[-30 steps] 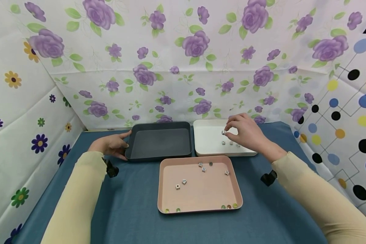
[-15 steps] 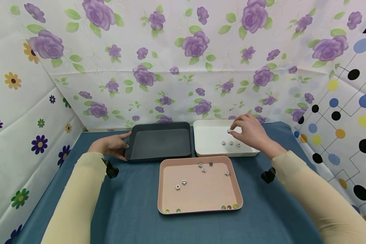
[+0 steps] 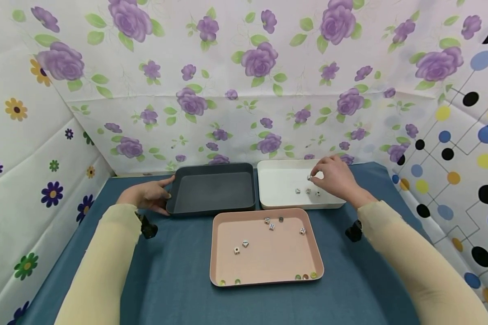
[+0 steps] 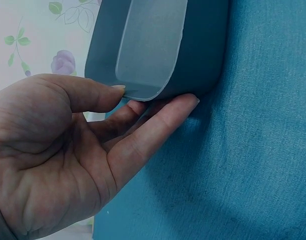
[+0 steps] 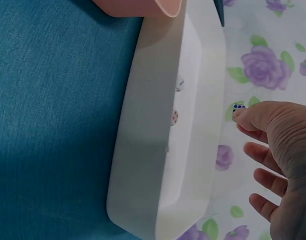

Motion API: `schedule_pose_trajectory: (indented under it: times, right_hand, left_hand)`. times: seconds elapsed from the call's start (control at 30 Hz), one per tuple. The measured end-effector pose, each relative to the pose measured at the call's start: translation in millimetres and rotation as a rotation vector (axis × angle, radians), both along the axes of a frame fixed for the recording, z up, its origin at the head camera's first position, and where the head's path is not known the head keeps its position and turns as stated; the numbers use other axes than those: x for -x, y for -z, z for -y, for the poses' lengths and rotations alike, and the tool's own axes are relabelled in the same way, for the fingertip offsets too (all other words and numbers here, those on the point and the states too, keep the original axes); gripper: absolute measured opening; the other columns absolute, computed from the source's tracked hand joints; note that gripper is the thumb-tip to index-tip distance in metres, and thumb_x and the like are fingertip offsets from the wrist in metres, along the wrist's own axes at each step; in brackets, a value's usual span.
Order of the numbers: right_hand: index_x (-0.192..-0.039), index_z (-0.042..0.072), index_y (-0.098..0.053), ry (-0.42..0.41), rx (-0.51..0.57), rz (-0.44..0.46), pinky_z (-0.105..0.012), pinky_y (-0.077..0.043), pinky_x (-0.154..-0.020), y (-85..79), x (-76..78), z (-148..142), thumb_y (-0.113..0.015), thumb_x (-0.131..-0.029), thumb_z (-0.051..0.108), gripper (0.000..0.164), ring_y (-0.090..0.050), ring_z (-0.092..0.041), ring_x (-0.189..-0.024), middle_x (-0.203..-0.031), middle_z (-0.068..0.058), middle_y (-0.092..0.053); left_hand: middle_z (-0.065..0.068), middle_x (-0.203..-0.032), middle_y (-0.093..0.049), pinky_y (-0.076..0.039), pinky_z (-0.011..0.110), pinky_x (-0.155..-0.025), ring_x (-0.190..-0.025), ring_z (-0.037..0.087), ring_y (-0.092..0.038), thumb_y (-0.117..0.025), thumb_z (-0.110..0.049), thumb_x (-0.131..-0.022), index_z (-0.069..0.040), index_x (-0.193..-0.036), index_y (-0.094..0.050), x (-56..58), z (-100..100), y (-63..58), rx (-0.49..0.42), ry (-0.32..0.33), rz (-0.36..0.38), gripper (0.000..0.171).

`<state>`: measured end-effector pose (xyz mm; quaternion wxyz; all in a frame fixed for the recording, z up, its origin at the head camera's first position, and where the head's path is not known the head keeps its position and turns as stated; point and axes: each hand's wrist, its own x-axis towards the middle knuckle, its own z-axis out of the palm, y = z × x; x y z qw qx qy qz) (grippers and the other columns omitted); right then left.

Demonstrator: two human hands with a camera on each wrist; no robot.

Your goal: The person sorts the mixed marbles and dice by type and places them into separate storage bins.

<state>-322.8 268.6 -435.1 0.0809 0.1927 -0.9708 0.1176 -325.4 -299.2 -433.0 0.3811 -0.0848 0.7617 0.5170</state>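
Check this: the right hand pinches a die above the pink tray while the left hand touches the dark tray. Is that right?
Not the pink tray: the head view shows the right hand pinching the die above the white tray. The left hand does touch the dark tray.

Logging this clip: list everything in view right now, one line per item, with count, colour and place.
Left tray: 1, dark grey, at the back
Right tray: 1, white, beside the left tray
Front tray: 1, pink, nearer the person
Loose dice: 8 visible, white, three in the right tray, five in the front tray
Held die: 1, white, in the right fingertips
Small round pieces: 6, yellow, green, brown, dark, in the front tray
Cloth: 1, blue, under the trays
Printed sheeting: white, patterned, behind and at both sides
Wrist devices: 2, black
Sleeves: 2, cream
Left hand: 1, bare, touching the left tray
Right hand: 1, bare, over the right tray
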Motion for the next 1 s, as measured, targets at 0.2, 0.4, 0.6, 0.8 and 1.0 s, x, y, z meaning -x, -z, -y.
schedule_pose_trajectory:
  times: [0.2, 0.4, 0.6, 0.8, 1.0]
  right_hand:
    - [-0.098, 0.015, -0.079, 0.027, -0.001, 0.063, -0.067, -0.039, -0.099, 8.8, 4.9, 6, -0.074, -0.095, 0.029, 0.015, -0.045, -0.042, -0.121, -0.122, -0.016, -0.063]
    - [-0.101, 0.016, -0.080, 0.047, -0.022, 0.117, -0.064, -0.039, -0.099, 15.7, 8.8, 14, -0.074, -0.095, 0.027, 0.014, -0.045, -0.041, -0.120, -0.122, -0.015, -0.064]
    - [-0.098, 0.017, -0.080, 0.066, -0.051, 0.143, -0.064, -0.039, -0.100, 20.0, 10.7, 19, -0.076, -0.094, 0.027, 0.011, -0.045, -0.042, -0.123, -0.119, -0.015, -0.065]
    - [-0.098, 0.018, -0.080, 0.086, -0.070, 0.165, -0.065, -0.038, -0.099, 23.0, 12.2, 23, -0.075, -0.095, 0.026, 0.010, -0.045, -0.043, -0.122, -0.117, -0.015, -0.064]
    - [-0.099, 0.018, -0.080, 0.097, -0.084, 0.176, -0.062, -0.041, -0.093, 28.5, 13.5, 25, -0.074, -0.095, 0.025, 0.010, -0.046, -0.041, -0.117, -0.114, -0.013, -0.064]
  left_hand:
    - [0.033, -0.165, 0.002, -0.057, 0.054, -0.092, -0.127, 0.047, -0.054, -0.034, -0.001, -0.110, -0.038, -0.161, 0.015, 0.1, 1, 1.4, -0.007, 0.001, -0.002, 0.080]
    - [0.032, -0.166, 0.003, -0.056, 0.055, -0.093, -0.129, 0.048, -0.052, -0.034, -0.001, -0.110, -0.038, -0.161, 0.016, -0.7, 0, -0.2, 0.000, 0.000, 0.003, 0.080]
    - [0.032, -0.166, 0.008, -0.056, 0.055, -0.094, -0.134, 0.050, -0.047, -0.034, -0.002, -0.111, -0.038, -0.160, 0.018, -1.8, -2, -2.0, 0.005, 0.010, 0.005, 0.080]
    - [0.032, -0.165, 0.008, -0.056, 0.055, -0.094, -0.134, 0.050, -0.047, -0.034, -0.002, -0.111, -0.038, -0.160, 0.018, -1.5, -1, -1.9, 0.004, 0.011, 0.004, 0.080]
    - [0.031, -0.166, 0.006, -0.056, 0.055, -0.094, -0.133, 0.049, -0.049, -0.034, -0.002, -0.111, -0.038, -0.160, 0.017, -1.3, -2, -1.8, 0.009, -0.001, 0.006, 0.080]
